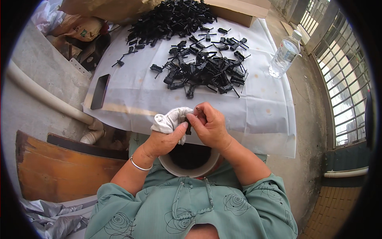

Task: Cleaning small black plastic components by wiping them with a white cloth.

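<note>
My left hand [165,140] grips a small black plastic part [188,127] upright between thumb and fingers. A bunched white cloth [165,122] is wrapped about the fingers of that hand. With thumb and fingers pinched, my right hand [211,126] closes on the upper end of the same part; its fingertips hide most of that end. Below both hands, a pale round bucket [190,172] stands between my knees, dark inside. Just beyond the hands lies a loose heap of similar black parts [207,69] with thin rods sticking out.
A bigger pile of black parts [171,20] covers the far side of the white-sheeted table [135,87]. A phone [100,91] lies at the left edge, a water bottle [285,55] stands at the right. An open cardboard box [232,16] sits at the back.
</note>
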{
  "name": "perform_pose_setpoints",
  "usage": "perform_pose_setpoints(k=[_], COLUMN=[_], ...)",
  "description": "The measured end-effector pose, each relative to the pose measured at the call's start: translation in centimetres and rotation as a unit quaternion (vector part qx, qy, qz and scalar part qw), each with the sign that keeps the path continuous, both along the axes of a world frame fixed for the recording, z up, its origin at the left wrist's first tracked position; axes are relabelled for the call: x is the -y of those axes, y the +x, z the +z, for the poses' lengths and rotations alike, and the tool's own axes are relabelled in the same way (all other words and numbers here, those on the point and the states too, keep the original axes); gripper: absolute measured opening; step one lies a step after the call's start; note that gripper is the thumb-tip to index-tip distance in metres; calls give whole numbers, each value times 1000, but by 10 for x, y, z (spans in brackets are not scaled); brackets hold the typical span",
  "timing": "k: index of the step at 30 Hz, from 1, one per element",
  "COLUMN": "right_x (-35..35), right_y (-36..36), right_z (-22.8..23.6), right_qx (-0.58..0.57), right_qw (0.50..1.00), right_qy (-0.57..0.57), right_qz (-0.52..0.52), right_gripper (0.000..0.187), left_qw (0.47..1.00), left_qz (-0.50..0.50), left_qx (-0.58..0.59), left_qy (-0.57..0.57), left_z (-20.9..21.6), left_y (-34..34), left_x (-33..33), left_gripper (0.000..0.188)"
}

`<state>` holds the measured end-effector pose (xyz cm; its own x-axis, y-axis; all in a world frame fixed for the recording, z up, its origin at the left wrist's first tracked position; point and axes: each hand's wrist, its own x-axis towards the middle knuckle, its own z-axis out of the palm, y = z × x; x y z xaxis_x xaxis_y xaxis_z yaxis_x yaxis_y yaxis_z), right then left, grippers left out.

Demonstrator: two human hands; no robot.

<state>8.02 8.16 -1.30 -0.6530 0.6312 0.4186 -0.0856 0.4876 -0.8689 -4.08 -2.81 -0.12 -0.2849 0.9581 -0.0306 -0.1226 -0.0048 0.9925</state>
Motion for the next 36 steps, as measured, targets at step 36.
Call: perform_pose_setpoints(k=[36], right_x=[6], right_y=[2], right_z=[-6], right_qx=[103], right_qw=[979], right_qy=[-14], right_qz=[174], right_gripper=[23], left_qw=[850], left_qz=[140], left_qx=[-501], left_qy=[86], left_z=[-11], left_y=[12], left_x=[15], left_gripper=[28])
